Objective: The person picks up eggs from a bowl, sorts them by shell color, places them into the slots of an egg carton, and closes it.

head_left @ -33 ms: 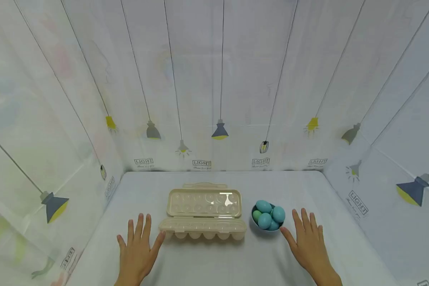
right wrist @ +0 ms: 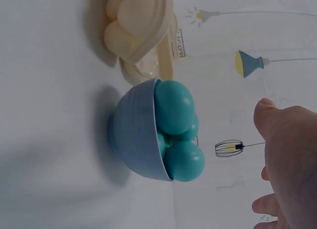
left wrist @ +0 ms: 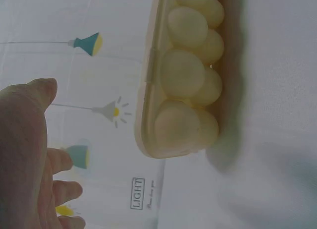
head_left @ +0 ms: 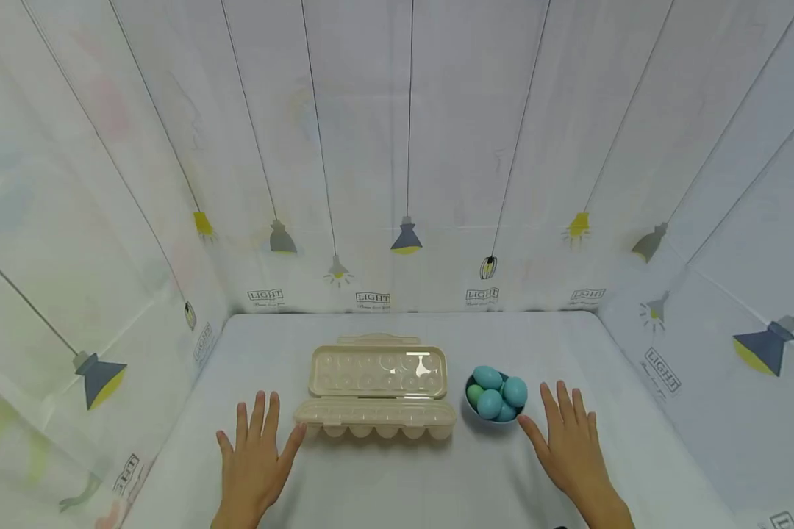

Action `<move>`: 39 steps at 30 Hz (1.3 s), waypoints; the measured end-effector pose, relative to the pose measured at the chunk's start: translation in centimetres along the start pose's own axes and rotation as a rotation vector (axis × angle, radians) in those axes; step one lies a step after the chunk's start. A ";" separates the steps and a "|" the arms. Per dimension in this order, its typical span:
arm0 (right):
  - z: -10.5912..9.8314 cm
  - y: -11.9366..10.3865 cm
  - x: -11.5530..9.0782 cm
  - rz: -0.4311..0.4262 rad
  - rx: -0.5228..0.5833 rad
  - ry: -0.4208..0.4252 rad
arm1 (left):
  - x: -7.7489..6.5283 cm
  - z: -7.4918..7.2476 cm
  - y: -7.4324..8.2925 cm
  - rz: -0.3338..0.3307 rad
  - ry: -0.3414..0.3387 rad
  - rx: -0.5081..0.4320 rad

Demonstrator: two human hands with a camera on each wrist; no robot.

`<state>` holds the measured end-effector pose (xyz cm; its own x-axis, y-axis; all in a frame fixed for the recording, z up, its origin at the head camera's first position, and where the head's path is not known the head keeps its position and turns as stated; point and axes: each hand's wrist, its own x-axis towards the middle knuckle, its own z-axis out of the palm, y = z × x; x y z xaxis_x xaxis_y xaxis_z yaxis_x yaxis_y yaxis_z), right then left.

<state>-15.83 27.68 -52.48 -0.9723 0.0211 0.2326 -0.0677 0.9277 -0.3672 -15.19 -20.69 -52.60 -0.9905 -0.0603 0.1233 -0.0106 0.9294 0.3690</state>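
Observation:
A cream plastic egg carton (head_left: 377, 413) lies in the middle of the table, its lid (head_left: 378, 349) swung back toward the wall. Rounded egg cups bulge along its near side. To its right stands a small blue-grey bowl (right wrist: 136, 130) heaped with several turquoise eggs (head_left: 490, 404) and a greener one (head_left: 475, 394). My left hand (head_left: 251, 463) is held with fingers spread, its thumb close by the carton's left end in the head view. With fingers straight, my right hand (head_left: 572, 452) is beside the bowl, thumb near the rim. Neither hand holds anything.
A white cloth covers the table (head_left: 384, 485). Behind it and at both sides hang pale curtains (head_left: 463, 147) printed with lamps and the word LIGHT. The table's far edge meets the back curtain.
The head view has shifted very slightly, and a small dark thing now shows at its bottom edge. Hands, carton and bowl otherwise keep their places.

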 end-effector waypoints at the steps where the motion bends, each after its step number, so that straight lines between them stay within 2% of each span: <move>1: -0.1 -0.1 0.2 -0.005 0.006 0.006 | 0.1 -0.1 0.0 0.003 0.007 -0.003; 8: -0.7 -0.8 1.9 -0.038 0.019 0.050 | 1.2 -1.4 0.4 0.015 0.054 -0.013; 17: -0.9 -0.9 2.4 -0.066 -0.001 0.078 | 1.3 -1.4 0.6 -0.020 0.020 -0.014; 21: -0.8 -1.1 2.5 -0.085 -0.006 0.089 | 1.5 -1.2 0.7 -0.044 0.017 -0.062; 29: -0.1 -1.7 2.3 -0.048 0.005 0.064 | 1.7 0.5 0.5 -0.159 -0.065 -0.272; 39: 1.9 -2.4 2.6 -0.031 0.102 0.023 | 1.4 3.2 0.8 -0.180 -0.075 -0.397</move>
<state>-18.61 24.81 -52.69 -0.9640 0.0027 0.2659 -0.1215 0.8851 -0.4493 -17.00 -18.83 -55.08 -0.9850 -0.1683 -0.0376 -0.1455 0.6939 0.7053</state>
